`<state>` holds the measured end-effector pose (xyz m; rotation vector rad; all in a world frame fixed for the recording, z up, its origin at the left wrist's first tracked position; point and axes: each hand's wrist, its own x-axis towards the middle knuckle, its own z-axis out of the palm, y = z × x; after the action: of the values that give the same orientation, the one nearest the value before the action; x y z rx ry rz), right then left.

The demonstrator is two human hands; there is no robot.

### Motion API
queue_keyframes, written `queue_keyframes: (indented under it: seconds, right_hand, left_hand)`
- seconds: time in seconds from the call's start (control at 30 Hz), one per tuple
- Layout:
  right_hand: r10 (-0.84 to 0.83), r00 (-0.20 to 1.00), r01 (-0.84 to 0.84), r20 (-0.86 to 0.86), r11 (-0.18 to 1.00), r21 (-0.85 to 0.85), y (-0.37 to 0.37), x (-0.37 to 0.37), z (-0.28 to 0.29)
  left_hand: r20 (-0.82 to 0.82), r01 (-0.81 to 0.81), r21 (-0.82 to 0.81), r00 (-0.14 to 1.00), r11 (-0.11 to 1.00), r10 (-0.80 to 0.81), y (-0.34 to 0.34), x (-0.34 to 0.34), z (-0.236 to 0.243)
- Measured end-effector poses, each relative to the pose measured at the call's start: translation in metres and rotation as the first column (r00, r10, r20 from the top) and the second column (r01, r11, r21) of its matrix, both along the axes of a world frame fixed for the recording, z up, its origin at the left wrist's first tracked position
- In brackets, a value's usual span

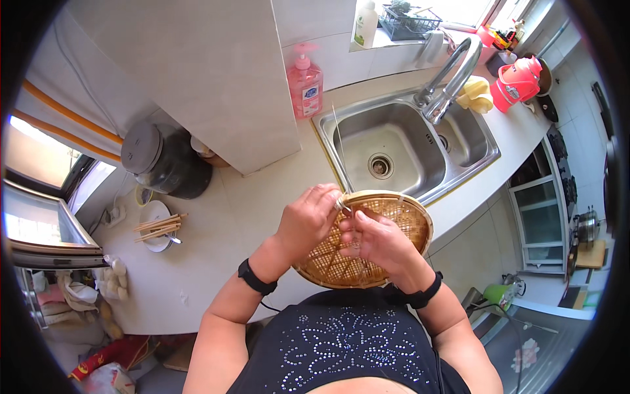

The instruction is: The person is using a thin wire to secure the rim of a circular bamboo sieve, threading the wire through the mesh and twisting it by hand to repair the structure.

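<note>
From here I see the left hand (305,220), fingers clenched at the rim of the basket (410,220), which hides the near corner of the sink (400,148); whether the right hand (380,241) grips, I can't tell. Soap (304,90) stands behind.

A round, shallow basket (408,220) of golden-brown woven bamboo is showing its open lattice over the front edge of the tabletop (226,230), its paler rim curving around. A thin strand (338,144) is stretching from that rim, probably attached there.
</note>
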<state>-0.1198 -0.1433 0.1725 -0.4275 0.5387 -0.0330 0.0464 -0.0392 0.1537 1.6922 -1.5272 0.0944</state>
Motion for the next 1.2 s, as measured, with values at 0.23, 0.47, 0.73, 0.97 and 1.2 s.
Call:
queue_keyframes:
  seconds: [0.23, 0.47, 0.73, 0.97, 1.2]
  right_hand:
    - [0.217, 0.951, -0.296, -0.219, 0.842, -0.451, 0.005, -0.012, -0.010]
    - [-0.185, 0.978, -0.191, -0.098, -0.591, -0.784, -0.021, 0.007, 0.015]
    - [0.093, 0.973, -0.210, -0.211, 0.737, -0.643, -0.088, 0.005, 0.012]
    - [0.162, 0.982, -0.189, -0.099, 0.870, -0.456, -0.103, 0.025, -0.012]
    - [0.211, 0.975, -0.222, -0.068, 0.922, -0.318, -0.110, 0.023, -0.028]
  left_hand:
    - [-0.179, 0.124, 0.249, 0.981, 0.961, -0.080, -0.008, 0.022, -0.029]
    - [-0.166, 0.218, 0.285, 0.970, 0.933, -0.176, -0.020, 0.028, -0.020]
    - [-0.227, 0.480, 0.207, 0.871, 0.852, -0.436, -0.056, 0.055, 0.020]
    - [-0.367, 0.564, 0.306, 0.814, 0.767, -0.451, -0.068, 0.048, 0.026]
    - [-0.359, 0.583, 0.291, 0.802, 0.759, -0.478, -0.074, 0.032, 0.018]
